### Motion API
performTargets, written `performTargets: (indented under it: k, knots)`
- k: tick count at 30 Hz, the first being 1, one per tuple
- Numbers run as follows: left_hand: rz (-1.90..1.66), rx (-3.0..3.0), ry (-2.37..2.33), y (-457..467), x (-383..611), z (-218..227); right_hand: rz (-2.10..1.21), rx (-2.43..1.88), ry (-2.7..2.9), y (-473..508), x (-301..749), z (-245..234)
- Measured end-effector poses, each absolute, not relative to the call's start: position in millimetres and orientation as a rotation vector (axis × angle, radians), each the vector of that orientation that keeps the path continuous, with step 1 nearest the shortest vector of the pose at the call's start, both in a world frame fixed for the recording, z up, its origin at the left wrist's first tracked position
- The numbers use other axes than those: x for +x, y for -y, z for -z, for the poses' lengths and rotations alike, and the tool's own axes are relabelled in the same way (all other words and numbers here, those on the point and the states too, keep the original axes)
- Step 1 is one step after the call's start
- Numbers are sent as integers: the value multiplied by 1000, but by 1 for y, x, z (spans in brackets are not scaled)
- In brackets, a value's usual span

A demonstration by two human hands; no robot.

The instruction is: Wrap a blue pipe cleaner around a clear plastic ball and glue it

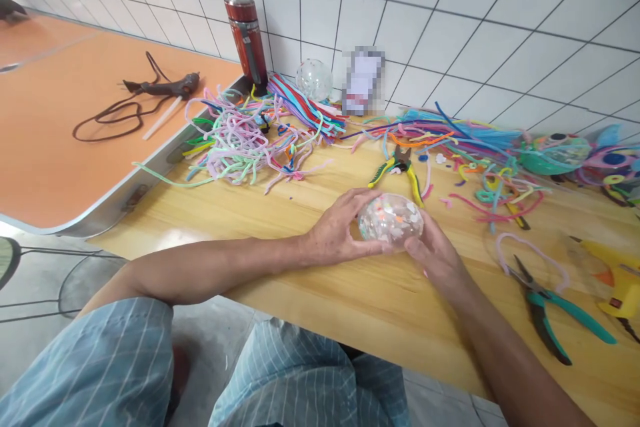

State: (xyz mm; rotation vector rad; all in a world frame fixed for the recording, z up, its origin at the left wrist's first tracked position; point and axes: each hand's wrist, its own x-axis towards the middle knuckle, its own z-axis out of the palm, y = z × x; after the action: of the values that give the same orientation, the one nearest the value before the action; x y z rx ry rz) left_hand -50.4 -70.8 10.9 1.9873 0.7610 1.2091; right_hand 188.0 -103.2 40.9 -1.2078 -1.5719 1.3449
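Note:
Between both hands is a clear plastic ball (391,219) with white and coloured flecks, held just over the wooden table (300,300). My left hand (340,230) grips its left side, thumb along the bottom and fingers over the top. Around the right side closes my right hand (437,250), its thumb at the lower edge and the other fingers partly hidden behind. Just beyond the ball lie yellow-green cutting pliers (401,161) with handles spread. Farther right rest teal-handled long-nose pliers (543,310), beside a loop of pale pink pipe cleaner (537,247).
Tangled pipe cleaners (240,140) and a bundle of them (310,107) lie at the back left. Along the wall stand a red thermos (247,40), another clear ball (314,80) and a phone (362,81). A black glue gun (173,87) lies on the orange table; a yellow one (623,280) sits right.

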Motion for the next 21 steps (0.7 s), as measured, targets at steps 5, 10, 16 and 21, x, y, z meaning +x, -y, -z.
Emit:
performTargets:
  k: [5, 10, 16, 21]
  knots:
    - [-1080, 1970, -745, 73, -51, -8, -1286, -1145, 1548, 107, 189, -28]
    - [-1055, 1955, -657, 79, -52, -4, -1228, -1170, 1676, 114, 197, -18]
    - [-1190, 2126, -578, 77, -49, -2, -1176, -1145, 1760, 113, 202, -14]
    - [-1256, 2156, -544, 76, -47, 2, -1128, -1158, 1805, 110, 203, -15]
